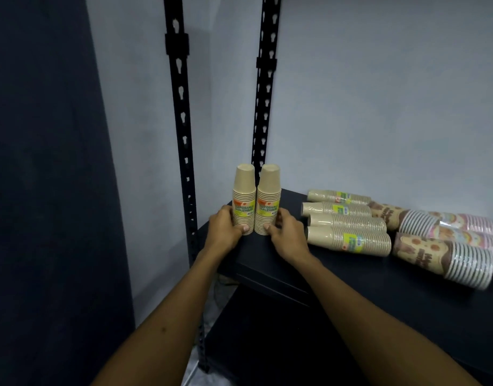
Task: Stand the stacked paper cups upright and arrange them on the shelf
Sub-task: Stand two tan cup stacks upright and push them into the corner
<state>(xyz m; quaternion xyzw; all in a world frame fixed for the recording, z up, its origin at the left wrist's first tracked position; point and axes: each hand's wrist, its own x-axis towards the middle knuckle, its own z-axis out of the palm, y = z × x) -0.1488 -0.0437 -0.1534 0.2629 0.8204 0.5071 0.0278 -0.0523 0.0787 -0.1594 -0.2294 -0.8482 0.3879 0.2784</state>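
Two tan paper-cup stacks stand upright side by side at the left end of the black shelf (pixel 270 263). My left hand (pixel 224 228) grips the base of the left stack (pixel 243 196). My right hand (pixel 285 232) grips the base of the right stack (pixel 268 196). Both stacks stand mouth down and carry yellow-orange labels. To the right, several tan stacks (pixel 348 227) lie on their sides. Further right lie brown patterned stacks (pixel 443 257) and pink-striped ones (pixel 473 222).
Two black slotted uprights (pixel 181 107) (pixel 263 107) rise at the shelf's left end, close behind the standing stacks. A grey wall (pixel 379 93) backs the shelf. A lower shelf level (pixel 267 330) shows below the front edge.
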